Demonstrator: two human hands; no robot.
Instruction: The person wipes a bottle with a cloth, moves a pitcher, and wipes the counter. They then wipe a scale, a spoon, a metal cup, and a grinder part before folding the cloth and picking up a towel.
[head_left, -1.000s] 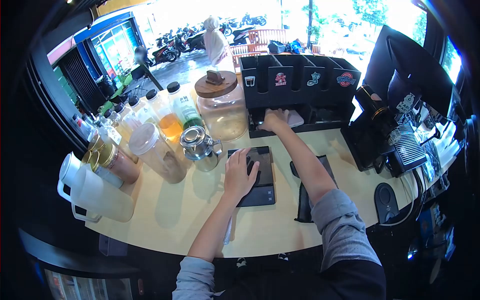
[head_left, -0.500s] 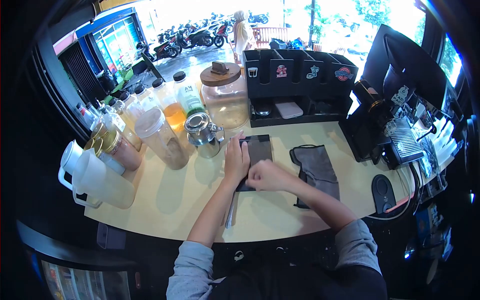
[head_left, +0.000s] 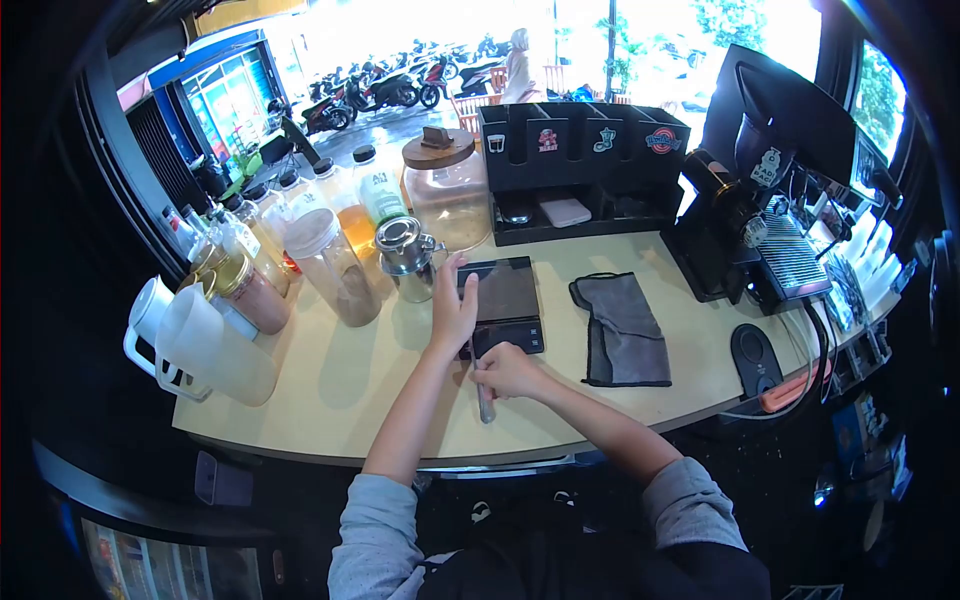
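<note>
A flat black digital scale (head_left: 513, 337) with a dark glossy top lies on the counter in front of me. My left hand (head_left: 455, 315) rests along its left edge, fingers stretched upward and the thumb apart. Just below the scale's front edge, my right hand (head_left: 508, 372) is closed around a slim metal utensil (head_left: 486, 409). The utensil's flat end points toward me and its thin stem runs up beside the scale, so its far end is hidden near my left hand. A metal drip pot (head_left: 405, 250) stands beyond my left fingertips.
A grey cloth (head_left: 625, 335) lies to the right. Plastic jugs (head_left: 215, 345), a lidded shaker (head_left: 335, 270), bottles and a big glass jar (head_left: 450, 205) line the left and back. A black organizer (head_left: 585, 170) and an espresso machine (head_left: 780, 255) stand farther right.
My right hand has come down off the scale's front and taken hold of the metal utensil, shifting it right. My left hand has moved slightly left, uncovering more of the scale. The view has shifted.
</note>
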